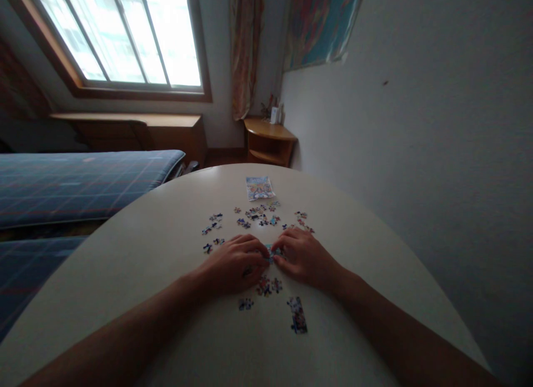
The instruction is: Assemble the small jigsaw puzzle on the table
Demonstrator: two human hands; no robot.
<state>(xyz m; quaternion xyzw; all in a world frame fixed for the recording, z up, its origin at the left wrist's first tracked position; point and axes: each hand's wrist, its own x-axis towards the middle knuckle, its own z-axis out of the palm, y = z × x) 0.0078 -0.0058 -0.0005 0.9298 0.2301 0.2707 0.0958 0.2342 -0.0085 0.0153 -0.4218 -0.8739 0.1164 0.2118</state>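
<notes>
My left hand point(239, 262) and my right hand point(303, 256) meet over the middle of the table, fingers curled and fingertips almost touching. Between them are light-blue jigsaw puzzle pieces point(270, 255), partly covered by the fingers of both hands. Just below the hands lie loose puzzle pieces point(264, 287). Nearer to me are a small joined piece pair point(245, 304) and a longer joined strip of puzzle pieces point(297, 315). Beyond my fingers, several more pieces point(260, 213) are scattered, with others to the left point(211, 226) and right.
A printed picture sheet point(260, 188) lies toward the far side of the round white table point(175, 331). A plaid mattress point(83, 181) stands at the left, a corner shelf point(270, 129) behind the table. The wall point(416, 154) runs close along the right.
</notes>
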